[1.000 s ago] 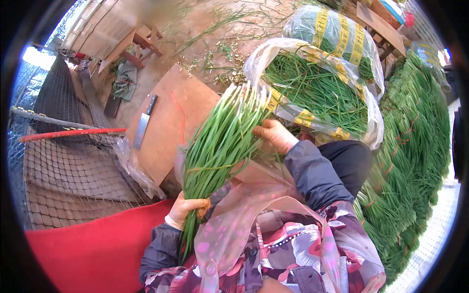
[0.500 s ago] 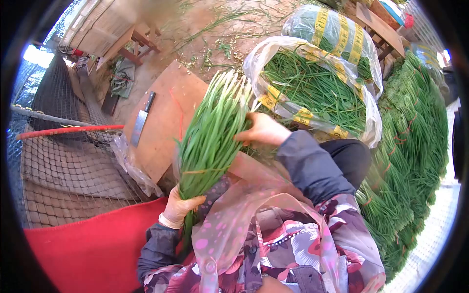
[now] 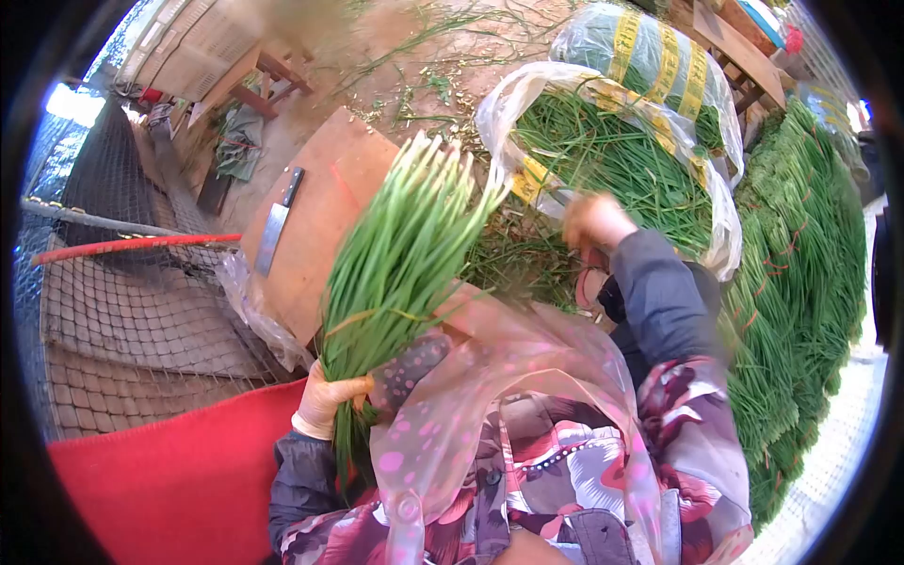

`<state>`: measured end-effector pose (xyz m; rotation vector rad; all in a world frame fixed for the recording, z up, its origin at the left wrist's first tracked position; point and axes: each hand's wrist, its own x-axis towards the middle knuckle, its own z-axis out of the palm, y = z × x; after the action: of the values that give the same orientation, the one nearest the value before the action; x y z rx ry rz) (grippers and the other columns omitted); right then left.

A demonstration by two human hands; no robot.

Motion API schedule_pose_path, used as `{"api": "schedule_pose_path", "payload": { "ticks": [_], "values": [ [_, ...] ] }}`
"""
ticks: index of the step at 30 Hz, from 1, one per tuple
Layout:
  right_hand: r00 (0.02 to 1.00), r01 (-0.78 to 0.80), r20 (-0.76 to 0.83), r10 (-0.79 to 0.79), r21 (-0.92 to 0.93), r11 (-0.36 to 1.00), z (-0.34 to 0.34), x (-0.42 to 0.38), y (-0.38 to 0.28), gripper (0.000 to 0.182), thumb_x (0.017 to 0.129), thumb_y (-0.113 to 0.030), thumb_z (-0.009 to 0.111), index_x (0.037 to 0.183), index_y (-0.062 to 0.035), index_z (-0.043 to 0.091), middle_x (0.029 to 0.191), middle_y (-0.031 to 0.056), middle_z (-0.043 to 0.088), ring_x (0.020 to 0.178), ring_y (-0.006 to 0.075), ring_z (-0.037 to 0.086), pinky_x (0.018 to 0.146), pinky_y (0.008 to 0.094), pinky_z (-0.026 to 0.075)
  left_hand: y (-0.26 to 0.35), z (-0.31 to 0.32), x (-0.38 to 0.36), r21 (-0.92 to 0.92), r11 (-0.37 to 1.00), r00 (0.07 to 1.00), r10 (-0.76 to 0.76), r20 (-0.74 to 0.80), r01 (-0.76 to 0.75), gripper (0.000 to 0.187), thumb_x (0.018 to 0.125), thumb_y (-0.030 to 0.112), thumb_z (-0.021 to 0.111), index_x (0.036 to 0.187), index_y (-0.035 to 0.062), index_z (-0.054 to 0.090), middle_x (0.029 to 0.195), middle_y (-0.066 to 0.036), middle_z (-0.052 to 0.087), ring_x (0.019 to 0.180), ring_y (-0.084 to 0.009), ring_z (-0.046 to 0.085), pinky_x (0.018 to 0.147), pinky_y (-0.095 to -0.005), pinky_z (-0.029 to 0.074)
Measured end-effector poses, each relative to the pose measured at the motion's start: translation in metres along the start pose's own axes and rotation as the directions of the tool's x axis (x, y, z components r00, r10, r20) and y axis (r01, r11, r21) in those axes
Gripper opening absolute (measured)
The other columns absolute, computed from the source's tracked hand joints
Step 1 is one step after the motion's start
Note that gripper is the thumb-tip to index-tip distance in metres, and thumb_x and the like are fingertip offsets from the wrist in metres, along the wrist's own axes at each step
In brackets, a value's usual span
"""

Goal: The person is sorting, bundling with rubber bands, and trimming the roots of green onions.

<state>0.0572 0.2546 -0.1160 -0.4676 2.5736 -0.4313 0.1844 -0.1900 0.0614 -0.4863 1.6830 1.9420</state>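
Observation:
A thick bunch of garlic chives (image 3: pixel 400 250) slants up from my lap, its pale stem ends at the top. My left hand (image 3: pixel 325 400) is closed round its lower, leafy end, and a thin yellowish band crosses the leaves above the thumb. Away to the right of the bunch, my right hand (image 3: pixel 598 221) is over the near edge of an open plastic bag (image 3: pixel 730 231) filled with loose green leaves. Motion smears its fingers, so I cannot tell whether they hold anything.
A knife (image 3: pixel 280 221) lies on a brown board (image 3: pixel 315 179) at my left. Tied chives (image 3: pixel 800 282) are heaped along the right, and a taped, wrapped bundle (image 3: pixel 650 56) stands behind the open bag. Red cloth (image 3: pixel 179 480) covers the lower left. Trimmings litter the floor.
My right hand has left the bunch and moved right to the bag's edge. The bunch, still in my left hand, has shifted slightly left and its stems have fanned out.

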Motion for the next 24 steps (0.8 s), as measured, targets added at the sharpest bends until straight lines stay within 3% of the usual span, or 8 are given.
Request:
{"api": "schedule_pose_path", "payload": {
  "ticks": [3, 6, 8, 10, 11, 13, 18, 24],
  "values": [
    [0.976, -0.214, 0.041, 0.215, -0.010, 0.977, -0.035, -0.024, -0.069, 0.058, 0.078, -0.043, 0.067, 0.119, -0.0018, 0.061, 0.100, 0.0199, 0.068, 0.094, 0.0307, 0.066, 0.085, 0.0404, 0.052, 0.008, 0.002, 0.005, -0.009, 0.997, 0.997, 0.074, 0.005, -0.074, 0.026, 0.071, 0.001, 0.069, 0.095, -0.0007, 0.060, 0.066, -0.007, 0.058, 0.045, -0.0138, 0.050, 0.044, -0.0254, 0.039],
    [0.927, -0.293, 0.360, -0.106, 0.870, 0.397, -0.055, -0.026, -0.093, 0.074, 0.084, -0.048, 0.065, 0.136, -0.0006, 0.043, 0.113, 0.0220, 0.063, 0.104, 0.0257, 0.063, 0.087, 0.0369, 0.051, 0.021, 0.016, 0.011, -0.057, 0.981, 0.982, 0.188, 0.029, -0.186, 0.017, 0.072, 0.002, 0.067, 0.088, -0.0001, 0.060, 0.062, -0.006, 0.057, 0.046, -0.0131, 0.049, 0.047, -0.0253, 0.038],
    [0.908, -0.213, 0.294, -0.300, 0.937, 0.276, -0.050, -0.025, -0.103, 0.079, 0.085, -0.051, 0.064, 0.140, -0.0013, 0.038, 0.116, 0.0208, 0.062, 0.105, 0.0243, 0.063, 0.088, 0.0368, 0.050, 0.027, 0.027, 0.016, 0.022, 0.974, 0.974, 0.226, -0.014, -0.226, 0.018, 0.072, 0.000, 0.067, 0.089, 0.0001, 0.061, 0.064, -0.006, 0.057, 0.047, -0.0128, 0.049, 0.047, -0.0244, 0.037],
    [0.901, 0.140, -0.280, -0.330, 0.911, -0.389, -0.042, -0.020, -0.126, 0.095, 0.076, -0.065, 0.064, 0.143, -0.0050, 0.032, 0.125, 0.0187, 0.056, 0.114, 0.0260, 0.057, 0.097, 0.0409, 0.045, 0.030, 0.047, 0.019, 0.196, 0.941, 0.947, 0.302, -0.109, -0.278, 0.028, 0.075, 0.000, 0.066, 0.103, -0.0002, 0.063, 0.070, -0.008, 0.061, 0.053, -0.0147, 0.055, 0.051, -0.0273, 0.041],
    [0.900, 0.144, -0.282, -0.334, 0.913, -0.382, -0.041, -0.014, -0.136, 0.095, 0.076, -0.065, 0.064, 0.143, -0.0050, 0.032, 0.125, 0.0187, 0.056, 0.114, 0.0260, 0.057, 0.097, 0.0409, 0.045, 0.020, 0.049, 0.032, 0.192, 0.939, 0.945, 0.309, -0.109, -0.285, 0.028, 0.075, 0.000, 0.066, 0.103, -0.0002, 0.063, 0.070, -0.008, 0.061, 0.053, -0.0147, 0.055, 0.051, -0.0273, 0.041],
    [0.862, 0.161, -0.414, -0.292, 0.769, -0.618, -0.042, -0.001, -0.159, 0.110, 0.063, -0.075, 0.063, 0.145, -0.0099, 0.029, 0.134, 0.0155, 0.050, 0.124, 0.0269, 0.049, 0.104, 0.0456, 0.039, -0.009, 0.050, 0.065, 0.704, 0.370, 0.605, 0.789, 0.105, -0.606, 0.042, 0.077, 0.004, 0.068, 0.118, 0.0020, 0.060, 0.079, -0.012, 0.064, 0.060, -0.0216, 0.060, 0.055, -0.0351, 0.046],
    [0.850, 0.179, -0.473, -0.232, 0.672, -0.718, -0.037, 0.022, -0.172, 0.087, 0.075, -0.063, 0.065, 0.136, -0.0061, 0.043, 0.131, 0.0100, 0.054, 0.122, 0.0262, 0.051, 0.104, 0.0459, 0.041, -0.003, 0.099, 0.061, 0.929, -0.254, 0.734, 0.571, 0.368, -0.268, 0.088, 0.059, 0.004, 0.073, 0.141, 0.0062, 0.039, 0.091, -0.019, 0.057, 0.067, -0.0355, 0.060, 0.058, -0.0431, 0.048],
    [0.884, 0.062, -0.409, -0.226, 0.582, -0.810, -0.026, 0.028, -0.171, 0.059, 0.082, -0.031, 0.072, 0.128, -0.0017, 0.050, 0.118, 0.0110, 0.062, 0.106, 0.0265, 0.061, 0.095, 0.0434, 0.050, -0.011, 0.112, 0.053, 0.883, -0.301, 0.780, 0.421, 0.462, -0.361, 0.085, 0.064, 0.020, 0.077, 0.138, 0.0017, 0.038, 0.095, -0.019, 0.056, 0.079, -0.0327, 0.062, 0.067, -0.0398, 0.051]
  ]
}}
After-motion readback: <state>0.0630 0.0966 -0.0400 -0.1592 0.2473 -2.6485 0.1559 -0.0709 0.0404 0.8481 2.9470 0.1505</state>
